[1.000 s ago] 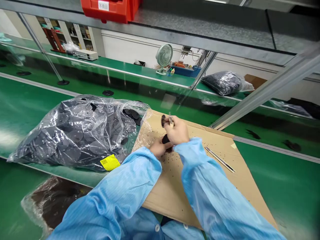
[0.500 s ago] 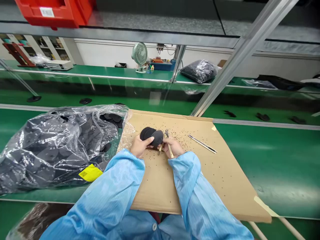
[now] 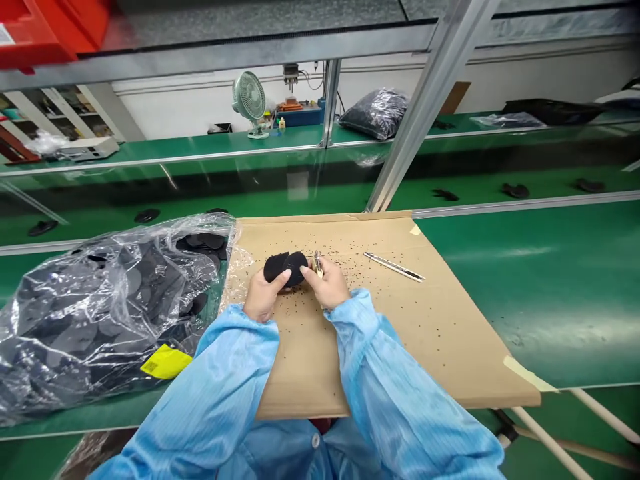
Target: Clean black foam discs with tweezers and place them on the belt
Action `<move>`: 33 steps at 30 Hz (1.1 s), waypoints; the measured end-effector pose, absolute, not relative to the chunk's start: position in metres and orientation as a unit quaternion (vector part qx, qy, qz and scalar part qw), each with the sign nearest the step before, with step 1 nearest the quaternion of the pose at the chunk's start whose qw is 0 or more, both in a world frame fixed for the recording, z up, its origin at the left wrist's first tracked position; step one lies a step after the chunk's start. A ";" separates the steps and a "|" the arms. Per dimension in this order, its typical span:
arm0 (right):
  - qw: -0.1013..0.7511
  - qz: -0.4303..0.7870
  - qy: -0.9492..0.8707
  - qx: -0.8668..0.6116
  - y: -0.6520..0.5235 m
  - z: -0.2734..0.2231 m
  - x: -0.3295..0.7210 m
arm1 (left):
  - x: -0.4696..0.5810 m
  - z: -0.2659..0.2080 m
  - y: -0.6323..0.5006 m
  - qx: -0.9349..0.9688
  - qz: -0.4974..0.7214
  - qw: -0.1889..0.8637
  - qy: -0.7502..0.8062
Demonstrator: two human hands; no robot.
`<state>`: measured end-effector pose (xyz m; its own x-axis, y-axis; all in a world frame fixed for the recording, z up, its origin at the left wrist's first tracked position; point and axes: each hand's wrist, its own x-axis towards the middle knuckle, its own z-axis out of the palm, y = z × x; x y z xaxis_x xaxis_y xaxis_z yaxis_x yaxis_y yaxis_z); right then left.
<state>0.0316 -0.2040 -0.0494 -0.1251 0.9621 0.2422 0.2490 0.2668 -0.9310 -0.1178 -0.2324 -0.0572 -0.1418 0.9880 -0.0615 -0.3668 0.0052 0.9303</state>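
Note:
My left hand (image 3: pixel 262 293) is closed on a few round black pads (image 3: pixel 291 268), which overlap like a small fan above the cardboard sheet (image 3: pixel 305 360). The thumb and fingers of my right hand (image 3: pixel 329 283) pinch the right-hand edge of those pads. Tucked in that same hand is a small pair of pliers (image 3: pixel 317 264) with cream handles, its metal jaws pointing away from me; most of the handles are hidden by the fingers. Tiny dark specks lie scattered on the cardboard around both hands. To the right of them rests a utility knife (image 3: pixel 394 266).
A clear plastic bag (image 3: pixel 120 300) full of black pads, bearing a yellow label (image 3: pixel 166 362), lies left of the cardboard. A slanting metal post (image 3: pixel 417 113) rises behind it. Several dark pieces (image 3: pixel 515 191) lie on the green belt beyond. A red bin (image 3: pixel 55 33) sits overhead.
The pliers have turned more upright in my right hand, and its thumb has come onto the pads. The pads now show a different face. The head view has shifted right and down.

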 end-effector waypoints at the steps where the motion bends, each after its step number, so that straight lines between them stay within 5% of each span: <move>1: 0.466 0.373 -0.650 -0.471 -0.205 -0.048 0.032 | -0.118 -0.058 -0.233 0.354 0.602 0.552 0.456; 23: 0.396 0.310 -0.704 -0.501 -0.211 -0.040 0.033 | -0.118 -0.059 -0.234 0.386 0.597 0.528 0.464; 33: 0.476 0.462 -0.623 -0.415 -0.211 -0.048 0.025 | -0.119 -0.055 -0.235 0.371 0.622 0.587 0.361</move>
